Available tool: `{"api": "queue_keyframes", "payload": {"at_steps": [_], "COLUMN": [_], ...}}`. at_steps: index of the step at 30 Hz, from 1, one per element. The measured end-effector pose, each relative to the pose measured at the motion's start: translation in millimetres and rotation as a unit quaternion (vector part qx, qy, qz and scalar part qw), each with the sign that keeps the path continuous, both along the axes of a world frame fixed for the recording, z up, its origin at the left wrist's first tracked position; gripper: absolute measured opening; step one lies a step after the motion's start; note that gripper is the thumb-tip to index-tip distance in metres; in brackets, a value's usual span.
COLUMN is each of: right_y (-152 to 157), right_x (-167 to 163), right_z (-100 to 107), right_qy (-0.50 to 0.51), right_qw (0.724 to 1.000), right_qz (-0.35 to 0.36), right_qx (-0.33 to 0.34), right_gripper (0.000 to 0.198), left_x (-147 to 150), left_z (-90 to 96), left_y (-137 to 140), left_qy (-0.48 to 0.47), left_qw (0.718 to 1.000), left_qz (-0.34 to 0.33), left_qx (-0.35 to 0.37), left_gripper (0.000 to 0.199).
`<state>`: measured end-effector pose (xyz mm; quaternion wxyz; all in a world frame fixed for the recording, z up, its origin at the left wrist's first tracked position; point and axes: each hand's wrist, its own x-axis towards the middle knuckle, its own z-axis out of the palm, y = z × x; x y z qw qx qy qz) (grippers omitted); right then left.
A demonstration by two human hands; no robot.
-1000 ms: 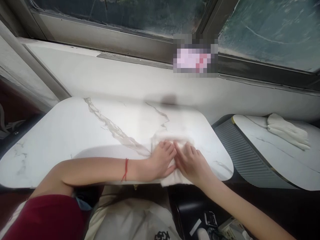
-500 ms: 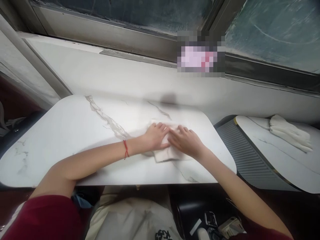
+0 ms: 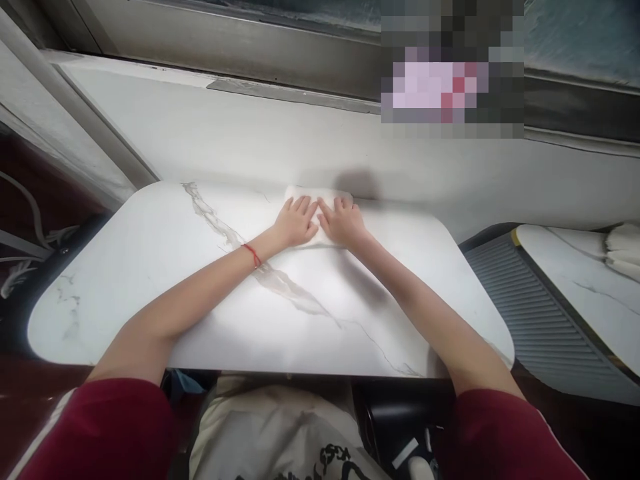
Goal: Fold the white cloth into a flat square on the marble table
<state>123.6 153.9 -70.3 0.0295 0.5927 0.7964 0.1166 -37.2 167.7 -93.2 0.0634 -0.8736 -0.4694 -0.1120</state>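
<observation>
A white cloth lies flat on the white marble-patterned tabletop, at its far edge by the wall. My left hand presses down on the cloth's left part with fingers spread, a red string bracelet on the wrist. On the cloth's right part rests my right hand, fingers also stretched out and palm down. The two hands are side by side, fingertips pointing toward the wall. Part of the cloth is hidden under them.
A white wall borders the table's far side, below a metal window frame. To the right stands a second marble-patterned table with a ribbed grey side, carrying a bunched off-white cloth. Beneath the near edge sits a black surface with small items.
Both hands and the cloth under them have moved away from me, from the middle of the tabletop to its far edge. The view has shifted slightly right.
</observation>
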Motion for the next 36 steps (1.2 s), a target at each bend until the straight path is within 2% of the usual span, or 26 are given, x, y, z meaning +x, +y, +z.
{"api": "queue_keyframes", "payload": {"at_steps": [9,17,23,28,32,34,36], "right_y": [21,17,6,-22,-65,-95,-129], "right_x": [0,-4,-3,-3,-7,-13,-23], "right_z": [-19,-11,-10,-8,-9,-9,-6], "right_qy": [0.067,0.057,0.058,0.035,0.032,0.026,0.004], "right_qw": [0.995,0.997,0.998,0.999,0.999,0.998,0.999], "right_qz": [0.015,-0.001,-0.008,0.002,0.030,0.039,0.043], "right_qx": [0.065,0.046,0.034,0.015,0.024,0.029,0.026], "right_gripper": [0.061,0.061,0.061,0.061,0.060,0.059,0.059], "left_x": [-3,-6,-4,-12,-33,-46,-57], "left_z": [-6.3,0.8,12.7,23.5,33.6,43.1,56.1], "left_y": [13,13,2,-32,-74,-89,-97], "left_qy": [-0.035,-0.028,-0.027,0.023,0.070,0.067,0.037], "left_qw": [0.999,0.999,0.996,0.999,0.996,0.993,0.989], "left_qz": [0.027,0.028,0.052,0.009,-0.057,-0.092,-0.127], "left_qx": [-0.007,-0.026,-0.067,-0.020,0.001,-0.010,-0.069], "left_gripper": [0.061,0.060,0.059,0.049,0.040,0.037,0.032]}}
